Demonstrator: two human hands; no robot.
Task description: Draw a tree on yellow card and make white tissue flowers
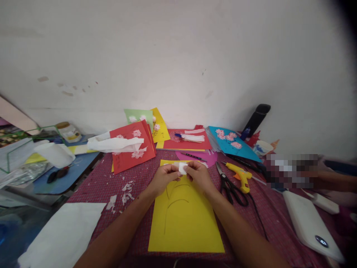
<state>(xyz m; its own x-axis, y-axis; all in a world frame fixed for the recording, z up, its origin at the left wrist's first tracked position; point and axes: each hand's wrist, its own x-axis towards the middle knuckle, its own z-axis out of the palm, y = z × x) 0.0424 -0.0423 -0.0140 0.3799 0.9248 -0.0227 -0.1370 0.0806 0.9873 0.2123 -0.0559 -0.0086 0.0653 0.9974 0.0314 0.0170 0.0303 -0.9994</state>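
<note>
A small folded piece of white tissue paper point(182, 168) is pinched between the fingertips of both hands. My left hand point(166, 177) grips its left side, and my right hand point(199, 175) grips its right side. Both hands are over the top part of a yellow sheet of paper point(189, 230), which lies flat with dark curved lines drawn on it. Part of the sheet's top edge is hidden behind my hands. Right of the sheet lie black-handled scissors point(230, 187) and a yellow hot glue gun point(242, 176).
Red paper point(126, 163) with tissue flowers carries a tissue strip point(117, 144) at left. A blue flower card point(232, 139) leans at the back right. Torn tissue scraps point(128, 193) lie on the checked tablecloth point(134, 227). A white box-shaped device point(309, 223) and another person's arm point(331, 180) are at right.
</note>
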